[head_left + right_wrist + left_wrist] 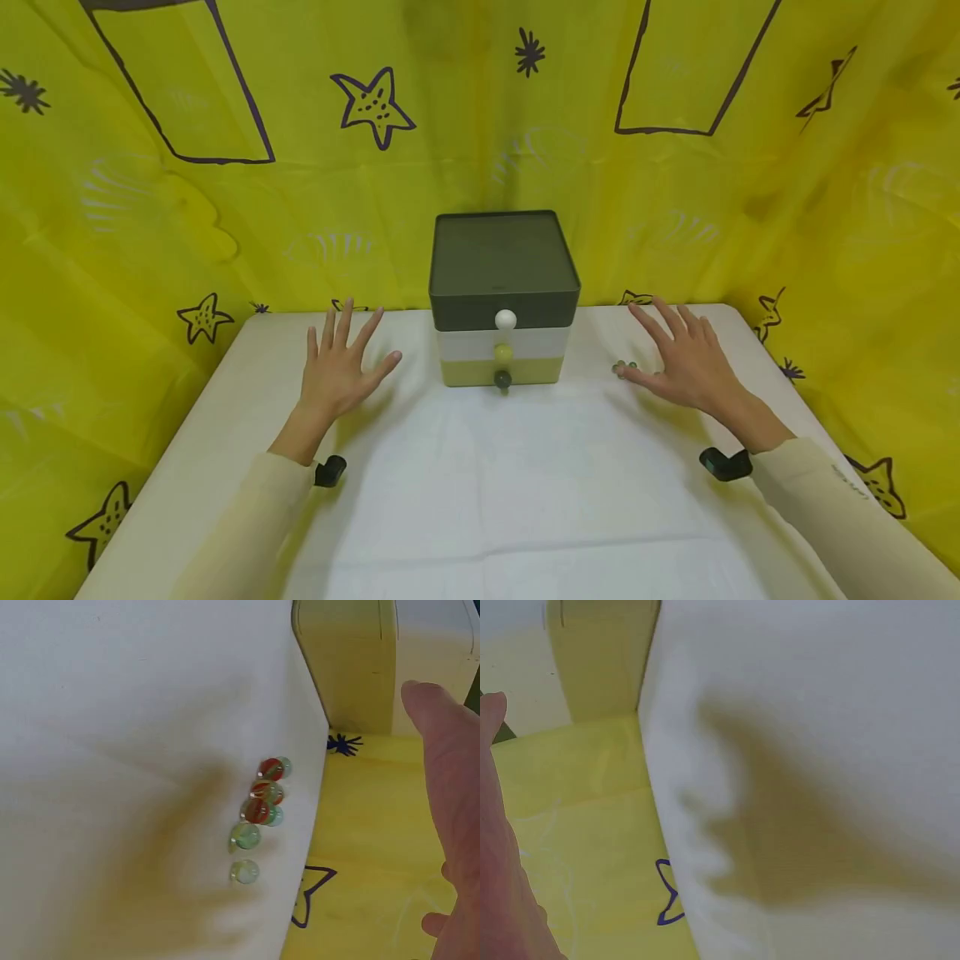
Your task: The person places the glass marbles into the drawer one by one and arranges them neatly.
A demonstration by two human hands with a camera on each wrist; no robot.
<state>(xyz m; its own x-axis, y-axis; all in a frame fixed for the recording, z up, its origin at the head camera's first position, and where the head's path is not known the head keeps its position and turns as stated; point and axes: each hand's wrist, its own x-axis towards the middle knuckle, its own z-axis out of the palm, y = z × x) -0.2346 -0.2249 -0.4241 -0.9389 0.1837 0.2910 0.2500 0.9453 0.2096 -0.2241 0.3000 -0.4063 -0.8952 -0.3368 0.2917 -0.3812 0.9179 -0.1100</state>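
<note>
A yellow curtain wraps round the white desk, faintly creased toward six o'clock, from nine o'clock through twelve to three, bearing pale shells and a dark-outlined starfish at eleven.

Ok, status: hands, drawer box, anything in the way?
Left hand, right hand: holding nothing. Olive, white and yellow plastic drawer box: looks shut. Red and green glass marbles near right hand; box front unobstructed.
</note>
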